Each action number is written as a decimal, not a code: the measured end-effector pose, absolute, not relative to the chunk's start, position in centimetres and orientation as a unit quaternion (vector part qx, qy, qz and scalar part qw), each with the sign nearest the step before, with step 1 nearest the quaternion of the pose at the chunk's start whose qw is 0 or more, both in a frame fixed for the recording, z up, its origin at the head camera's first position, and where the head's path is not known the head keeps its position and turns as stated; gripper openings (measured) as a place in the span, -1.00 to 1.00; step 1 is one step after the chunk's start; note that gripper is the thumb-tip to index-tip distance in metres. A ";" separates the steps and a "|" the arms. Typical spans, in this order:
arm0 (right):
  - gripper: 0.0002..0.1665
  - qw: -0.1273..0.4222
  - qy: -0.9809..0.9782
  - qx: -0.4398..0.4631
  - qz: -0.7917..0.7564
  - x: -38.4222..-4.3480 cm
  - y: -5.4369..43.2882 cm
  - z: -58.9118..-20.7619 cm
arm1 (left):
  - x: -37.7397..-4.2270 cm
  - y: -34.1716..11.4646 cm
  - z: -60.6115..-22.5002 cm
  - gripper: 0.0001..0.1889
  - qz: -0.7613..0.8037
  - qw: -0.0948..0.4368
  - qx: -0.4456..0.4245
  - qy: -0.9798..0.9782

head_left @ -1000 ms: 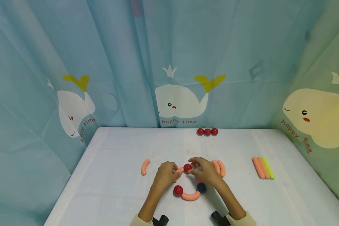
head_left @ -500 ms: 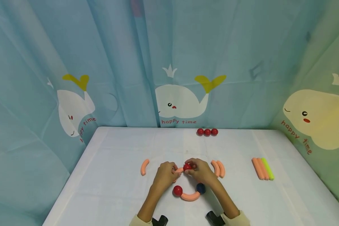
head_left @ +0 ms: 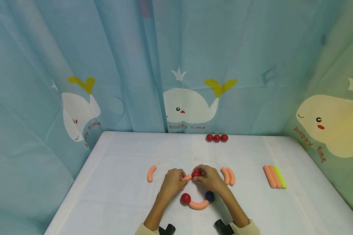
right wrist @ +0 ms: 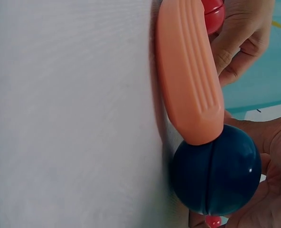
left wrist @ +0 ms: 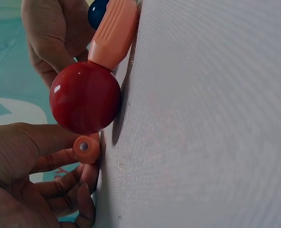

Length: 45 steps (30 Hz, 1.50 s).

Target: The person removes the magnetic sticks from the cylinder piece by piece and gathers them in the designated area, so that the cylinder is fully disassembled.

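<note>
In the head view my left hand (head_left: 172, 182) pinches a curved orange magnetic rod (head_left: 187, 177) near the table's middle. Its magnetic tip faces the camera in the left wrist view. My right hand (head_left: 210, 179) grips a red ball (head_left: 195, 174) between thumb and fingers, right at that rod's far end. Nearer the front lies another curved orange rod (head_left: 198, 205), joining a second red ball (head_left: 185, 198) on the left to a dark blue ball (head_left: 210, 196) on the right. This joined row looms large in the right wrist view, where the blue ball (right wrist: 216, 171) partly covers my right hand.
One curved orange rod (head_left: 151, 173) lies left of my hands, and two more curved rods (head_left: 227, 176) are to the right. Farther right are straight orange rods (head_left: 270, 176) and a green rod (head_left: 279, 177). Three red balls (head_left: 216, 138) line the table's back edge.
My right hand has shifted slightly left and closed its fingers round the red ball at the rod's end. The left hand stays where it was.
</note>
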State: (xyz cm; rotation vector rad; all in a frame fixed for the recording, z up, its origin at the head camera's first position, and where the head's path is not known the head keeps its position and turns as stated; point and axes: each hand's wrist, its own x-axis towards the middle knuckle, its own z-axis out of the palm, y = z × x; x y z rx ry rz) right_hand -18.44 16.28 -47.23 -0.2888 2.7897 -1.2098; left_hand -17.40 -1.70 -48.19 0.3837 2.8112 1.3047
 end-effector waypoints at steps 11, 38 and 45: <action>-0.72 0.047 0.912 -0.082 -0.400 -18.4 16.3 -47.0 | -17.3 -2.0 -48.1 -0.88 0.410 0.019 0.115 0.904; -0.67 0.084 0.907 -0.057 -0.409 -18.7 16.8 -47.1 | -18.2 -8.7 -45.1 -0.90 0.428 -0.072 -0.046 0.900; -0.67 0.086 0.903 -0.054 -0.418 -18.8 16.9 -47.2 | -18.3 -11.7 -45.9 -0.80 0.422 -0.053 -0.107 0.899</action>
